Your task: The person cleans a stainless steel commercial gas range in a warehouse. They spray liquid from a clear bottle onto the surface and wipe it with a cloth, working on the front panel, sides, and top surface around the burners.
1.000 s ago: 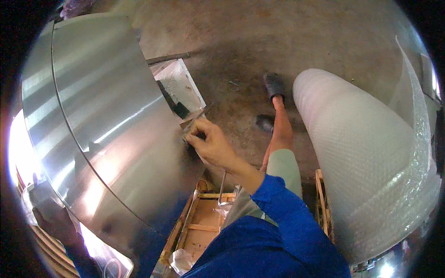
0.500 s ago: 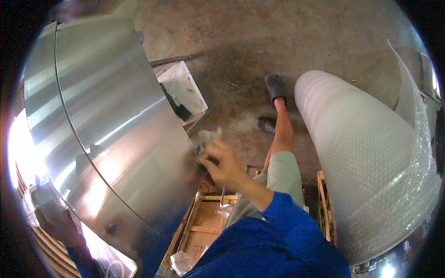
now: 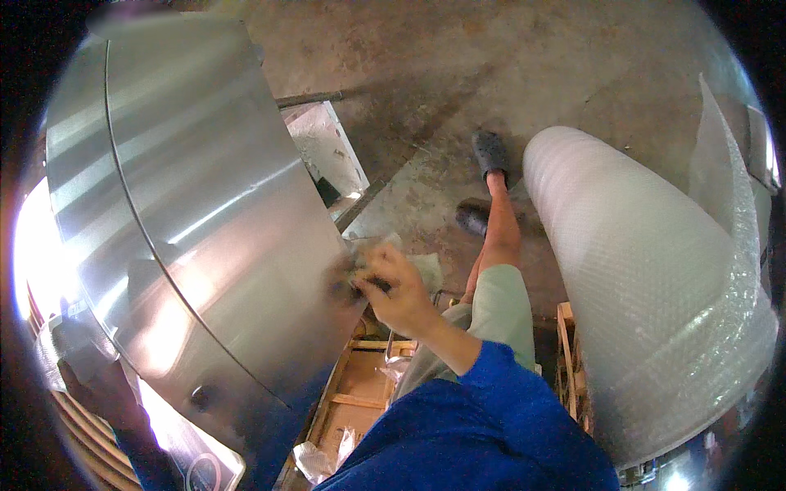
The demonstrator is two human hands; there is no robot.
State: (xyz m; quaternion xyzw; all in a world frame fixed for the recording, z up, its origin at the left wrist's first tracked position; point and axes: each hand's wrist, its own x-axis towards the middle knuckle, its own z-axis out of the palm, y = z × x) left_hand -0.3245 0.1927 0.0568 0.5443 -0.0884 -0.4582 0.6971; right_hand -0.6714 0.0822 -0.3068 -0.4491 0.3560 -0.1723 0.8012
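Note:
A large brushed-metal cabinet (image 3: 213, 213) with a dark seam along it fills the left side. My right hand (image 3: 397, 286) is at its right edge, thumb and fingers pinched together. Whatever is between the fingertips is blurred and cannot be made out. Pale, crumpled plastic (image 3: 424, 266) shows just beyond the knuckles. At the cabinet's lower left edge, my left hand (image 3: 102, 389) is in shadow beside a translucent wrap (image 3: 82, 335). Its fingers are mostly hidden, so its grip is unclear.
A big roll of bubble wrap (image 3: 630, 270) stands at the right, its loose end raised. Wooden crate frames (image 3: 360, 401) lie below my right arm. A white open box (image 3: 327, 143) sits beyond the cabinet on the concrete floor (image 3: 426, 74). Legs in dark clogs (image 3: 490, 151) are nearby.
My right hand stays at the cabinet edge, while the pale plastic by its fingers has shifted and spreads to the right behind the knuckles. My left hand has barely moved.

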